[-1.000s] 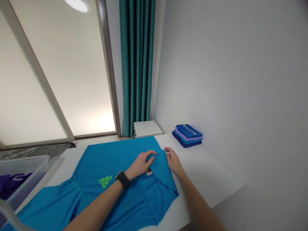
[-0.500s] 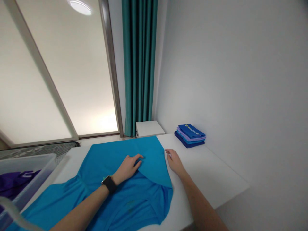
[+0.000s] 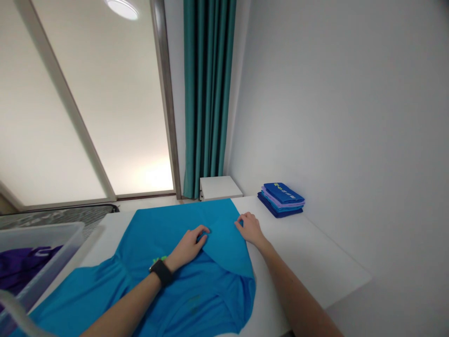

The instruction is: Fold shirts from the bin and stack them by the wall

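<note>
A bright blue shirt is spread over the white table, its right part folded over in a flap. My left hand, with a dark watch on the wrist, rests on the middle of the shirt, fingers curled and a gap between thumb and forefinger at the flap's edge. At the shirt's right edge is my right hand, thumb and forefinger bent towards each other on the blue cloth. Whether either hand pinches the fabric is hard to tell.
Folded clothes lie stacked at the back right by the wall. A clear plastic bin with purple cloth stands at the left. Behind the table are a white cabinet and a green curtain.
My right hand has shifted from beside the shirt's right edge onto it, its thumb and forefinger now over the cloth. My left hand has stayed at the flap. The view has turned slightly.
</note>
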A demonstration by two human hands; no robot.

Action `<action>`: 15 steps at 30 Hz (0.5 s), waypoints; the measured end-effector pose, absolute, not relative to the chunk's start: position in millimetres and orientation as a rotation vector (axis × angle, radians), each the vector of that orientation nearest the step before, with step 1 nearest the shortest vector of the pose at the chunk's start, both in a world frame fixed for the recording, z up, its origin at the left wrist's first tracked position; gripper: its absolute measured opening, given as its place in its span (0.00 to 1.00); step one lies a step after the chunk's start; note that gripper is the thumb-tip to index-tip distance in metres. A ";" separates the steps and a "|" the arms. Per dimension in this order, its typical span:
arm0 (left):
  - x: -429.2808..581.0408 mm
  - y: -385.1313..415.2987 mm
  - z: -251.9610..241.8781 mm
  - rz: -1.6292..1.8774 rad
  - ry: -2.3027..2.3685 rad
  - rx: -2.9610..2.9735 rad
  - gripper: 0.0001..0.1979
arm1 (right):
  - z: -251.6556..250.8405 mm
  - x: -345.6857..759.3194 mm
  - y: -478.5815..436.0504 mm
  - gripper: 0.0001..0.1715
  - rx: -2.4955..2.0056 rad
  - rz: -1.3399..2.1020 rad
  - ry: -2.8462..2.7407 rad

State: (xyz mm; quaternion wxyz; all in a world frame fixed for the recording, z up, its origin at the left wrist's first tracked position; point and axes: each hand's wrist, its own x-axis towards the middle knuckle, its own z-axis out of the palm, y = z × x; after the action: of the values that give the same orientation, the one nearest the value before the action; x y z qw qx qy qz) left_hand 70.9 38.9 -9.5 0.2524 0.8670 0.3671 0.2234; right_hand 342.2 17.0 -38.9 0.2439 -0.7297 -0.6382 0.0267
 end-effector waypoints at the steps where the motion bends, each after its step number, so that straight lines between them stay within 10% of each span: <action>1: 70.9 39.0 -9.1 0.617 1.001 2.343 0.13 | -40.0 341.3 16.6 0.09 -2.017 0.053 -1.732; 15: 72.8 35.9 -14.2 0.551 1.242 2.632 0.10 | -40.6 338.7 11.3 0.05 -2.083 -0.091 -1.751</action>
State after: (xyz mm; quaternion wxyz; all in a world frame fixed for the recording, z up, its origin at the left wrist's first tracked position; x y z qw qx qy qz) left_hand 72.8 35.9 -14.2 0.0894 0.8850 0.4177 0.1852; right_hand 338.7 11.3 -40.6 0.2079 -0.7482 -0.6292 -0.0328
